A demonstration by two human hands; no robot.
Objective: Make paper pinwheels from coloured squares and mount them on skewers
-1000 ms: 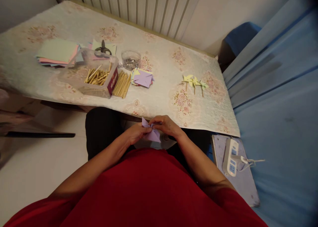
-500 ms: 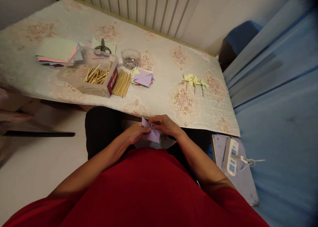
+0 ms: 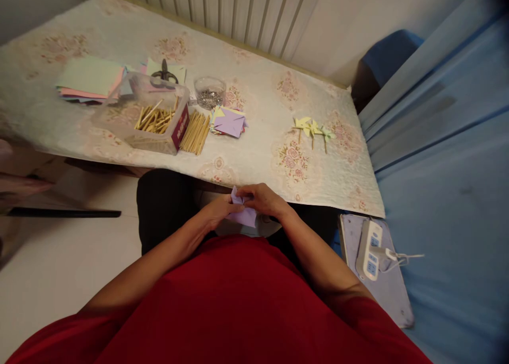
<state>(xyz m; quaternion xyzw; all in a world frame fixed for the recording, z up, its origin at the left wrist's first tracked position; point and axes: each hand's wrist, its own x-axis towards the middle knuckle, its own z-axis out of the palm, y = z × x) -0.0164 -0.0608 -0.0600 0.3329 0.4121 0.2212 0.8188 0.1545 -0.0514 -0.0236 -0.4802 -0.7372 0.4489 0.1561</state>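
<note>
A lilac paper piece (image 3: 247,217), partly folded, is held over my lap just in front of the table edge. My left hand (image 3: 220,209) pinches it from the left, thumb on top. From the right, my right hand (image 3: 262,198) grips its upper part between thumb and fingers. The fingertips hide the paper's centre. Beyond them on the table lies a stack of cut paper squares (image 3: 229,122), with bundled thin wooden sticks (image 3: 195,133) beside it. Small paper pinwheels (image 3: 312,128) on sticks lie further right.
A clear plastic box (image 3: 149,142) holds more sticks, with scissors (image 3: 164,75) behind it. A round clear bowl (image 3: 210,93) contains small metal pieces. Coloured paper sheets (image 3: 89,77) are stacked at left. A power strip (image 3: 370,250) sits low at right, near the blue curtain (image 3: 445,205).
The lilac paper's upper left corner has been bent inward toward the centre under my fingers. Both hands stay in nearly the same place.
</note>
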